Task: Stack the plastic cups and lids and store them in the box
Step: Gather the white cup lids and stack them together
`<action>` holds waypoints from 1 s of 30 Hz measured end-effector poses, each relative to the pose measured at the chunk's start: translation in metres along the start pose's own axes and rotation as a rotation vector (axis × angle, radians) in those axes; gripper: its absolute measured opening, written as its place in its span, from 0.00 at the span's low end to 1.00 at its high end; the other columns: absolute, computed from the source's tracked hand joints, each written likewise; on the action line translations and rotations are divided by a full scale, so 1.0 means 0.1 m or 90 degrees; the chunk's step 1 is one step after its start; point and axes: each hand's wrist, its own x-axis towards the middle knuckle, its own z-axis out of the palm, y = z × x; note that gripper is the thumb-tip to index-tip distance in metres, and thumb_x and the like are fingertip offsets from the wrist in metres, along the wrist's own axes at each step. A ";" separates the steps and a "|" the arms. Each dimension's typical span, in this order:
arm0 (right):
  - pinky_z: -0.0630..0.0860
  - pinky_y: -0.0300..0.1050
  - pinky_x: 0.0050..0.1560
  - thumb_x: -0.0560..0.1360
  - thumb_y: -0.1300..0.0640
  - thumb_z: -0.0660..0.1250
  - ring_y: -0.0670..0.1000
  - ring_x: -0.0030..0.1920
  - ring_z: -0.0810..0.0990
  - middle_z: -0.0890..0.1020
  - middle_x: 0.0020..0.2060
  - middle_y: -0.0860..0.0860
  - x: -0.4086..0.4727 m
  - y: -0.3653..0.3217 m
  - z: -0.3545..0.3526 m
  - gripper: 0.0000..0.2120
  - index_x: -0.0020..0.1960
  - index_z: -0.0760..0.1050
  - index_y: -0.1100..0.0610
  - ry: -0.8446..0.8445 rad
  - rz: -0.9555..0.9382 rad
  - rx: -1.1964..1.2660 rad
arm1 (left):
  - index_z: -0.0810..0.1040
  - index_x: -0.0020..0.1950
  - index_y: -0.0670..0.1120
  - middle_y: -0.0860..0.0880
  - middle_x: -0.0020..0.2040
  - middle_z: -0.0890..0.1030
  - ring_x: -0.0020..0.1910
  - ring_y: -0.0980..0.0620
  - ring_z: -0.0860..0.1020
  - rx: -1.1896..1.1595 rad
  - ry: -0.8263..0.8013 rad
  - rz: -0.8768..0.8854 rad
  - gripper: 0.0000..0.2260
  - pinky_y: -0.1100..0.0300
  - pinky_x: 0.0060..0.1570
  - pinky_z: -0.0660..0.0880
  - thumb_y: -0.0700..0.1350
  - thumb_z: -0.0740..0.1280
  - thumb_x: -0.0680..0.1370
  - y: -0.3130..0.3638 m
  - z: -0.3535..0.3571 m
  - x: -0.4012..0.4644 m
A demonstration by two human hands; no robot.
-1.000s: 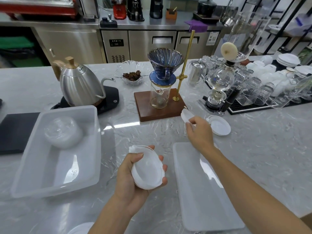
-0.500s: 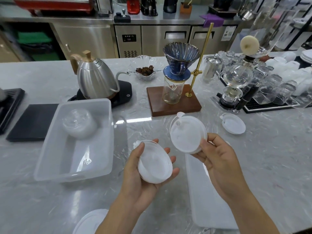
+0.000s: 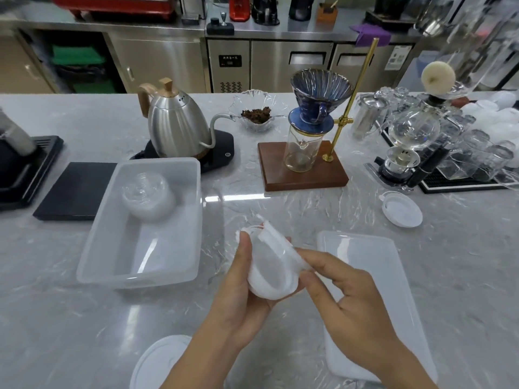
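While left hand (image 3: 244, 299) cups lids (image 3: 269, 265), right hand (image 3: 345, 299) seemingly pinches rim.

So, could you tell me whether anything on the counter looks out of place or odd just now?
Nothing spilled or damaged. One white lid lies alone near the siphon brewer, apart from the lids held in both hands.

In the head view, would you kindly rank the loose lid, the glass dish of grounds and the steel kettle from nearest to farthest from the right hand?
1. Loose lid, on the counter, right of the right hand.
2. Glass dish of grounds, far centre.
3. Steel kettle, far left.
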 end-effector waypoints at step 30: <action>0.57 0.45 0.77 0.82 0.57 0.60 0.40 0.72 0.70 0.78 0.67 0.41 0.02 0.15 0.00 0.12 0.60 0.80 0.54 -0.212 -0.011 -0.053 | 0.80 0.62 0.44 0.37 0.61 0.83 0.61 0.35 0.82 -0.035 -0.001 -0.038 0.39 0.45 0.52 0.82 0.45 0.86 0.51 0.03 0.05 -0.02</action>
